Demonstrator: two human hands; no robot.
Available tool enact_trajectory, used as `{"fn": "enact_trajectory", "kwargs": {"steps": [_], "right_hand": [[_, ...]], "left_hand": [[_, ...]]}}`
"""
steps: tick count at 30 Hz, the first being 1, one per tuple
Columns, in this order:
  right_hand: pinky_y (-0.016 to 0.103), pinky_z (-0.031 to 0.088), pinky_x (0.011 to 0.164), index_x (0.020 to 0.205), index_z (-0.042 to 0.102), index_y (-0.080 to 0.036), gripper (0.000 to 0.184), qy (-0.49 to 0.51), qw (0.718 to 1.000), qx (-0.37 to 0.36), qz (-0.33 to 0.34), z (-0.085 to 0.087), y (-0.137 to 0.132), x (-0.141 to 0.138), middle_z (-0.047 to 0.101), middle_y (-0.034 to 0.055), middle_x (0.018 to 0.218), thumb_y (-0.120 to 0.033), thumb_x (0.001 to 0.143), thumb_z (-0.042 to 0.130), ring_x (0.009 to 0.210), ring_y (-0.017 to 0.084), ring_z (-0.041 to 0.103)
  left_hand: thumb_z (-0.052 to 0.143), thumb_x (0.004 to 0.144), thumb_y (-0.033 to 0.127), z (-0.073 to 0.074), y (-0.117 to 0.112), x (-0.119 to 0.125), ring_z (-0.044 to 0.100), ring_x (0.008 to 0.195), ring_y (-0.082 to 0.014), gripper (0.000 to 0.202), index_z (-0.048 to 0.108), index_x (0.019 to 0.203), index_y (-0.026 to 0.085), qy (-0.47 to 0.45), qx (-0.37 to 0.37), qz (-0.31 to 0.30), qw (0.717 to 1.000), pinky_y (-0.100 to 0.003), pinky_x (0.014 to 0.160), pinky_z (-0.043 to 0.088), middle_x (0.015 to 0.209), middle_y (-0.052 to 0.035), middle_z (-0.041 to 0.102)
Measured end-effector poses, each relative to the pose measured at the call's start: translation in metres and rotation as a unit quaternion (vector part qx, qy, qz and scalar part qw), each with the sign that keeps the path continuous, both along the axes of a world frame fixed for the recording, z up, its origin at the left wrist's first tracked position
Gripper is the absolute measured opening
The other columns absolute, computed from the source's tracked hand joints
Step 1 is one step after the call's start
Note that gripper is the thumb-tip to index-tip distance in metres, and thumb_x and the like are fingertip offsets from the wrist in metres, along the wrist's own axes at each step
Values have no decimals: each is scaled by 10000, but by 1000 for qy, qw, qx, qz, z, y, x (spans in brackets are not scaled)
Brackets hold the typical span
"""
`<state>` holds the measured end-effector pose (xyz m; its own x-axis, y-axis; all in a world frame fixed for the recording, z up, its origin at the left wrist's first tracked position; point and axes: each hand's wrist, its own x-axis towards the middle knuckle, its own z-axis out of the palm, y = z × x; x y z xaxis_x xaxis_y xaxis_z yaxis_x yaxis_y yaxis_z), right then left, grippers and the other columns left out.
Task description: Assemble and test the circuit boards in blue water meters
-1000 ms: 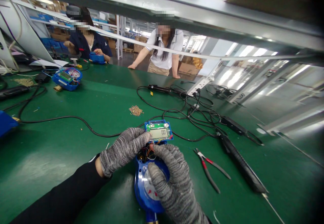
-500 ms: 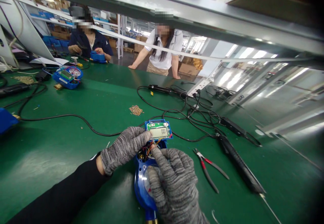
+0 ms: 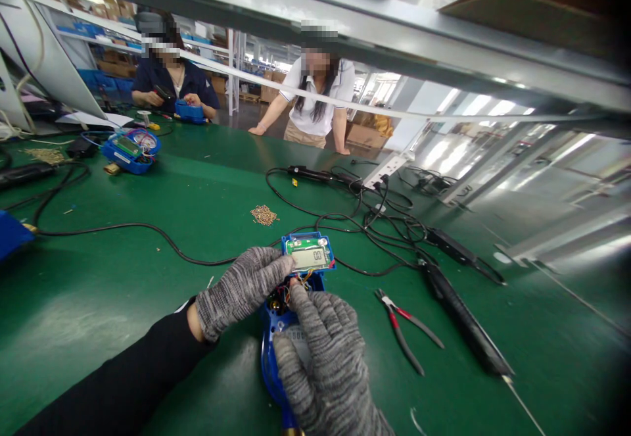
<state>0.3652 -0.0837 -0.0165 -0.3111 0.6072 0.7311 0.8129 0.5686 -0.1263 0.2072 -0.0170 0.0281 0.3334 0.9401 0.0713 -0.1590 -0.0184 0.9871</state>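
Through the head camera I see a blue meter (image 3: 269, 363) low in view on a green surface (image 3: 123, 285), lying between my two gloved hands and partly hidden under the right one. Its long axis runs from the near side toward the surface's far edge, brass-coloured end nearest me, opened end pointing away. My right hand (image 3: 328, 347) covers much of the round dial, thumb and forefinger spread, forefinger tip at the coloured wires (image 3: 309, 277); whether it grips any, I cannot tell. My left hand (image 3: 241, 288) comes in from the left and pinches the display (image 3: 309, 256) by its left side, the screen facing me and reading 0.0. To the right lie red-and-grey pliers (image 3: 388, 302), then a long black tool (image 3: 461, 314). Beyond the display sits a heap of small screws (image 3: 265, 215). Farther off are a white power strip (image 3: 385, 173) and, toward the far left, another opened meter (image 3: 131, 151). Two co-workers, one in dark clothing (image 3: 192, 83), one in white (image 3: 309, 123), are at the far edge.
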Motion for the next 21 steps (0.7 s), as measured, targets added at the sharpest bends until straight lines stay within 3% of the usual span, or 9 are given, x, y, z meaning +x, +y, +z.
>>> {"fn": "enact_trajectory", "kwargs": {"steps": [7, 13, 21], "right_hand": [[596, 531, 870, 1371, 498, -40, 519, 21, 1000, -2, 6, -8, -3, 3, 679, 222, 1212, -246, 898, 559, 1120, 356, 609], [587, 561, 869, 1464, 417, -42, 659, -24, 999, -8, 20, -12, -6, 13, 643, 223, 1285, -249, 870, 614, 1171, 368, 587], [651, 545, 862, 1400, 479, -81, 530, 59, 998, -25, -6, -7, -5, -2, 668, 215, 1231, -242, 899, 545, 1143, 376, 613]], "left_hand": [[708, 828, 515, 4, -4, 0, 675, 1048, -249, 375, 762, 987, 179, 0, -8, -5, 1000, -384, 991, 517, 1016, -73, 768], [715, 825, 505, 5, -5, 1, 675, 1043, -247, 366, 764, 987, 182, 1, -9, 3, 1000, -385, 997, 515, 1029, -76, 765], [756, 781, 516, 4, -3, -1, 664, 1092, -256, 372, 769, 952, 186, -14, -7, 4, 1000, -383, 1027, 502, 1013, -80, 767]]}}
